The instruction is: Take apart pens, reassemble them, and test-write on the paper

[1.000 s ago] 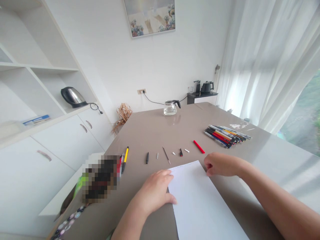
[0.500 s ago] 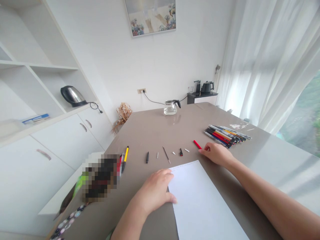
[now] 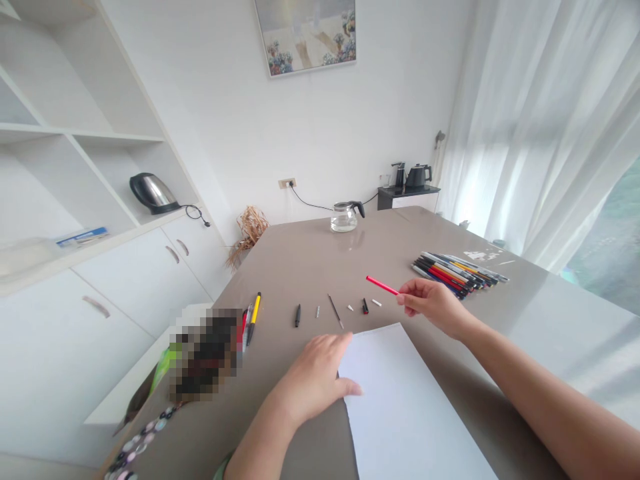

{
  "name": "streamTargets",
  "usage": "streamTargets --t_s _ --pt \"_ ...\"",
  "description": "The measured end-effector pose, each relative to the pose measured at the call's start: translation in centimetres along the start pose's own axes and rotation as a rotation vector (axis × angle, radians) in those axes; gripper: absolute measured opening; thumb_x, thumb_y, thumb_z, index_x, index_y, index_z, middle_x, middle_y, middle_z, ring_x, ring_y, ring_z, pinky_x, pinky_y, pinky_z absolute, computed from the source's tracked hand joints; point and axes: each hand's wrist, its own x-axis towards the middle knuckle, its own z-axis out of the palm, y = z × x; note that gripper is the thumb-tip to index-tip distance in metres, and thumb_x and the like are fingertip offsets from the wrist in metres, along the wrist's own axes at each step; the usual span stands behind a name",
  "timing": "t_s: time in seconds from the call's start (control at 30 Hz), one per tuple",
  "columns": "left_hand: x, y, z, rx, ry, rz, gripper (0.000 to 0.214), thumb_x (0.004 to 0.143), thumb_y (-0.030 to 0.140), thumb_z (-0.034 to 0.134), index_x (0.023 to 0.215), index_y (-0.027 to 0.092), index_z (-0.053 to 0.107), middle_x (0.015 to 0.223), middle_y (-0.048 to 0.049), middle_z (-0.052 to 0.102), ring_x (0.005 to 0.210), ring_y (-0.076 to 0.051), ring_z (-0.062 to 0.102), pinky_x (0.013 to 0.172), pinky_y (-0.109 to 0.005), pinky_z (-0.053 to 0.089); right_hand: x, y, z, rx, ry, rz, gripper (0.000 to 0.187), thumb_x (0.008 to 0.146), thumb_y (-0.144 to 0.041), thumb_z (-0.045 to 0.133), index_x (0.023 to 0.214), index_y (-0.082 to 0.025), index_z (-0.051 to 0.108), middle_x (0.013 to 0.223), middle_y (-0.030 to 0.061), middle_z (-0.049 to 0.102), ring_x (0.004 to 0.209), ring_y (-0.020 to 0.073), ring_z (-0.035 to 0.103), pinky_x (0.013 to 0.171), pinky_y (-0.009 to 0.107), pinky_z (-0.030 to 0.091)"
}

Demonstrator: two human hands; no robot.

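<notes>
Between the fingertips of my right hand (image 3: 433,307) is a slim red pen barrel (image 3: 382,285), raised above the table and pointing left; its near end is hidden by the fingers. My left hand (image 3: 323,373) lies at the left edge of a white sheet of paper (image 3: 410,393), fingers extended and thumb on the paper. Beyond the sheet, small pen parts lie in a row: a black piece (image 3: 298,315), a spring-like piece (image 3: 317,311), a thin refill (image 3: 335,311), a small white tip (image 3: 351,308), a black-and-red piece (image 3: 365,306) and a white piece (image 3: 377,303).
A pile of pens (image 3: 457,273) lies at the right, near white scraps (image 3: 483,255). A yellow-and-black pen (image 3: 255,319) lies at the left beside a blurred-out object (image 3: 207,357) with a bead string (image 3: 145,440). A glass pot (image 3: 344,218) stands at the far edge.
My right hand has lifted the red pen barrel off the table and moved it slightly left. The left hand's thumb has shifted a little further onto the paper.
</notes>
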Motion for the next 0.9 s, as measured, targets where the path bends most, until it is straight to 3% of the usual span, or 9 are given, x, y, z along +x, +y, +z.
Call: streamTargets --t_s 0.13,0.23,0.3,0.37,0.43,0.5,0.63,0.77,0.9 --pt "0.2 0.7 -0.3 -0.129 0.174 -0.069 0.073 0.073 0.045 0.049 0.132 0.023 0.013 0.114 -0.0085 0.049 0.104 -0.021 0.043 0.085 -0.032 0.033 -1.5 -1.9 1.3 0.176 -0.218 -0.090 0.022 0.068 -0.035 0.057 0.078 -0.015 0.057 0.061 0.0004 0.054 0.054 0.0103 0.049 0.050 0.022 0.039" --pt "0.4 1.0 -0.3 -0.143 0.227 -0.039 0.052 0.077 0.041 0.043 0.125 0.023 0.033 0.106 -0.0073 0.053 0.094 -0.019 0.049 0.078 -0.029 0.036 -2.6 -3.1 2.4 0.242 -0.361 -0.106 0.019 0.069 -0.033 0.058 0.077 -0.015 0.057 0.062 0.0002 0.053 0.054 0.0091 0.047 0.050 0.022 0.038" --pt "0.5 1.2 -0.1 -0.110 0.218 -0.015 0.032 0.080 0.035 0.039 0.107 0.023 0.052 0.093 -0.0054 0.057 0.080 -0.018 0.052 0.067 -0.026 0.038 -3.1 -3.6 3.0 0.294 -0.425 -0.109 0.019 0.067 -0.032 0.060 0.076 -0.015 0.057 0.061 -0.0003 0.052 0.053 0.0087 0.046 0.049 0.022 0.037" --pt "0.6 1.2 0.1 -0.080 0.216 -0.011 0.025 0.081 0.030 0.036 0.086 0.022 0.060 0.076 -0.0032 0.058 0.068 -0.016 0.051 0.057 -0.024 0.035 -3.4 -3.9 3.2 0.367 -0.453 -0.106 0.021 0.065 -0.032 0.062 0.077 -0.015 0.057 0.061 -0.0001 0.053 0.053 0.0088 0.047 0.050 0.023 0.039" --pt "0.7 1.0 0.2 -0.091 0.238 -0.034 0.027 0.081 0.029 0.034 0.073 0.020 0.058 0.066 -0.0015 0.056 0.060 -0.014 0.049 0.052 -0.023 0.032 -3.2 -3.8 3.1 0.448 -0.390 -0.102 0.023 0.067 -0.035 0.061 0.078 -0.015 0.056 0.065 0.0014 0.055 0.053 0.0089 0.048 0.052 0.024 0.040" --pt "0.8 0.8 0.3 -0.149 0.274 -0.085 0.029 0.082 0.032 0.032 0.070 0.019 0.055 0.063 -0.0007 0.056 0.055 -0.013 0.047 0.050 -0.022 0.031 -2.5 -3.1 2.6 0.477 -0.214 -0.093 0.025 0.069 -0.039 0.056 0.077 -0.015 0.056 0.068 0.0024 0.056 0.051 0.0085 0.047 0.052 0.025 0.041" --pt "1.1 0.0 0.2 -0.338 0.336 -0.170 0.034 0.083 0.041 0.028 0.079 0.020 0.054 0.067 -0.0003 0.058 0.049 -0.011 0.045 0.048 -0.022 0.032 -0.4 -1.1 1.3 0.168 0.110 -0.022 0.029 0.070 -0.042 0.051 0.074 -0.015 0.059 0.062 0.0023 0.055 0.046 0.0083 0.043 0.044 0.022 0.036" --pt "1.3 -0.4 0.3 -0.506 0.357 -0.179 0.034 0.082 0.043 0.029 0.091 0.020 0.051 0.070 -0.0008 0.060 0.049 -0.011 0.046 0.048 -0.022 0.035 1.6 0.0 1.3 -0.344 0.079 -0.005 0.026 0.071 -0.038 0.047 0.073 -0.017 0.063 0.062 0.0025 0.059 0.053 0.0120 0.050 0.048 0.022 0.036" --pt "1.4 -0.8 0.6 -0.561 0.366 -0.174 0.032 0.081 0.043 0.031 0.095 0.020 0.049 0.070 -0.0014 0.060 0.050 -0.011 0.048 0.050 -0.023 0.037 3.0 -0.1 2.7 -0.496 0.039 -0.031 0.016 0.067 -0.031 0.053 0.068 -0.020 0.065 0.065 0.0021 0.062 0.061 0.0136 0.053 0.054 0.022 0.035"
